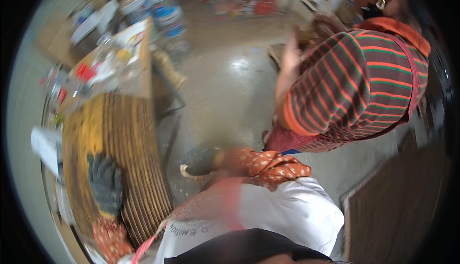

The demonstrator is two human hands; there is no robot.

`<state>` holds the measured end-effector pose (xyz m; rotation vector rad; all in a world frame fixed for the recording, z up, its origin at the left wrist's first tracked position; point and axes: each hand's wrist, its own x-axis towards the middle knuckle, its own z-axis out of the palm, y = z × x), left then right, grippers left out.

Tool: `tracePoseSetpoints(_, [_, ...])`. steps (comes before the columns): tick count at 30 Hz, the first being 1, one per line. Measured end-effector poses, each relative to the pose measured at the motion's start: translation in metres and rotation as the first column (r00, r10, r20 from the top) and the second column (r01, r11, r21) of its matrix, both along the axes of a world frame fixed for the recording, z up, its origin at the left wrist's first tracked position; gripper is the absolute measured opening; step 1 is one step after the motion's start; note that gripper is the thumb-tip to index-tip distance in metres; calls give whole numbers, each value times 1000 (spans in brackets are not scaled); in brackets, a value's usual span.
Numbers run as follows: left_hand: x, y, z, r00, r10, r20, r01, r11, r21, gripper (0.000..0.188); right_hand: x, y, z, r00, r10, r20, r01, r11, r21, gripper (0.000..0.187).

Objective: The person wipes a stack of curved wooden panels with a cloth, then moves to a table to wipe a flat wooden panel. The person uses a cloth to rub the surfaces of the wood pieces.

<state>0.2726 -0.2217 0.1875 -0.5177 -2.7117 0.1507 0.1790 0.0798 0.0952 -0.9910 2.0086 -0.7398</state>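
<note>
My left hand [105, 182], in a dark grey knit glove, lies flat with fingers spread on top of a stack of thin wooden boards [129, 139]. The top board is smeared yellow. My right hand [201, 161], also gloved and blurred, hangs beside the stack's right edge over the floor. Its fingers curl around a small pale object [184, 170] that sticks out to the left; what it is cannot be made out. Both my sleeves are orange with a pattern.
A second person in a striped shirt [354, 82] and apron stands close on the right. Behind the stack, a cluttered workbench [110, 58] holds bottles and papers. Paint buckets [160, 7] stand at the back. A dark brown panel [397, 201] leans at lower right.
</note>
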Motion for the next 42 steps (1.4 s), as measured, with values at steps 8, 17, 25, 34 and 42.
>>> tracePoseSetpoints(8, [21,-36,3,978,-49,201,-51,885,463,16,24,-28,-62,962,148,-228,-185,971,-151,46])
tracePoseSetpoints(17, [26,-43,-2,975,194,108,-212,958,194,41,30,-23,-67,934,190,-301,-190,981,31,44])
tracePoseSetpoints(25, [20,-23,2,980,74,187,-116,968,223,32,34,-18,-83,895,174,-410,-217,974,-59,44])
tracePoseSetpoints(34, [18,-9,19,972,91,215,-117,987,111,20,20,15,-105,954,23,-298,-41,998,-54,49])
tracePoseSetpoints(42, [13,-13,11,975,209,70,-203,976,-81,35,-44,6,-85,946,176,-272,-165,984,61,50])
